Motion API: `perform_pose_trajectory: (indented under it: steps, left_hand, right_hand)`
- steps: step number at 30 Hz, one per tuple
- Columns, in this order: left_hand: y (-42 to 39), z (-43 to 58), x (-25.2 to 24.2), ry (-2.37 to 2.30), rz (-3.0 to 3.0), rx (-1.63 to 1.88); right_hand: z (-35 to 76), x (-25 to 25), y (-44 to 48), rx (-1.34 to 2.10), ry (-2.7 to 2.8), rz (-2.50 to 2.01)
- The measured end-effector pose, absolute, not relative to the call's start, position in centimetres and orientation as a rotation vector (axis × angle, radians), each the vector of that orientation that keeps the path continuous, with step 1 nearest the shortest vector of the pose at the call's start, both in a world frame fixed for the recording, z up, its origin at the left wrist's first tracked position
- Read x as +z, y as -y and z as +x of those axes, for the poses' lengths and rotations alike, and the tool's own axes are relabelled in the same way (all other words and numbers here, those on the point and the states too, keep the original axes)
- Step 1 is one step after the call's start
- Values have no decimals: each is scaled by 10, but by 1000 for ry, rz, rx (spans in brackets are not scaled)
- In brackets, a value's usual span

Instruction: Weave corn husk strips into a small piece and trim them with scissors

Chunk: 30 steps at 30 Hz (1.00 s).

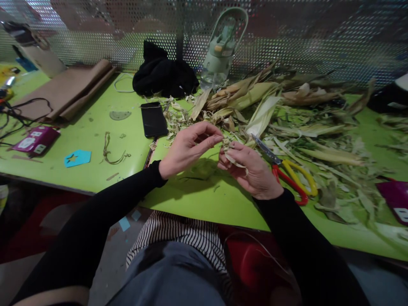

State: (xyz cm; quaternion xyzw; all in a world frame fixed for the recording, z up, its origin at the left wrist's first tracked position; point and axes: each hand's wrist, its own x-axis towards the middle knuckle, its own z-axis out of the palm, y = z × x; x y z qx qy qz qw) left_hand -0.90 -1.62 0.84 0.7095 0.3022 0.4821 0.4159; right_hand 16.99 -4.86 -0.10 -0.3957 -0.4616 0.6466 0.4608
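Note:
Between my fingertips, over the green table, is a small knotted piece of corn husk [227, 144] with a pale strip curling down from it. My right hand [251, 170] pinches this piece from the right. My left hand [193, 146] comes from the left with thumb and forefinger pressed together beside the piece; what they pinch, if anything, is too small to make out. Scissors [291, 174] with red and yellow handles lie just right of my right hand, blades partly spread. Dried corn husks [251, 95] and shredded strips lie in a heap behind and to the right.
A black phone [154, 120] lies left of the husks. Behind stand a green water bottle [219, 55] and a black cloth bundle [164, 72]. Leftward are brown paper [73, 87], a purple box [36, 140], a blue paper tag [77, 158] and a twisted cord [111, 155]. The table's edge [204, 216] is near me.

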Motion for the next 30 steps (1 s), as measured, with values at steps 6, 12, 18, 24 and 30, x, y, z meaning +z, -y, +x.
perform_pose_trajectory:
  steps: [6,12,18,24,30]
  left_hand:
    - [10,-6,0,-884,1424,1063]
    - [13,0,-6,-826,1449,961]
    - [11,3,-11,-766,1385,1098]
    - [13,5,-11,-753,1326,1122]
    - [15,6,-12,-778,1270,1033]
  right_hand:
    - [169,-21,44,1103,1240,-1083]
    - [170,-22,43,676,1415,-1218]
    - [168,-18,47,511,1601,-1246]
    - [170,-16,48,519,1572,-1298]
    - [173,-16,47,576,1532,-1318]
